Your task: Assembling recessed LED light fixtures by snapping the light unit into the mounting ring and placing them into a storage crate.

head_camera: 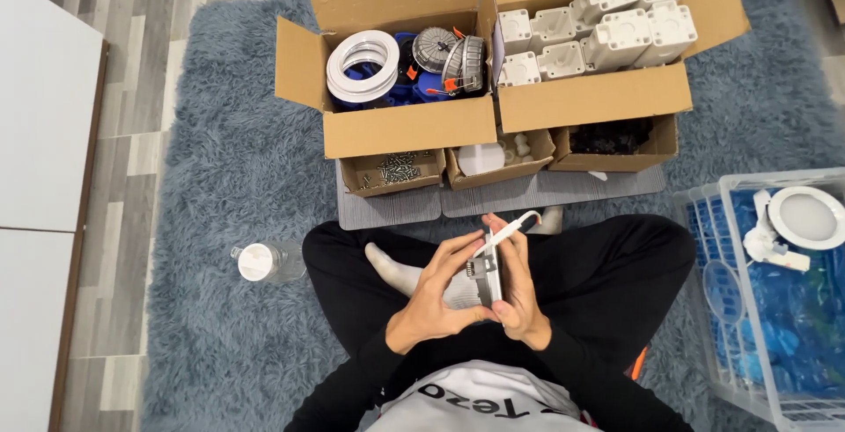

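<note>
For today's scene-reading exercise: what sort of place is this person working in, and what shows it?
Probably a room at home used for piecework assembly: a shaggy grey rug on wood-look flooring, with cardboard boxes of lamp parts set before the seated person.

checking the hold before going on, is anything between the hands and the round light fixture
Nothing visible. Both the left hand and the right hand touch the round light fixture directly, held edge-on above the lap, its white wire sticking up past the fingers.
</note>
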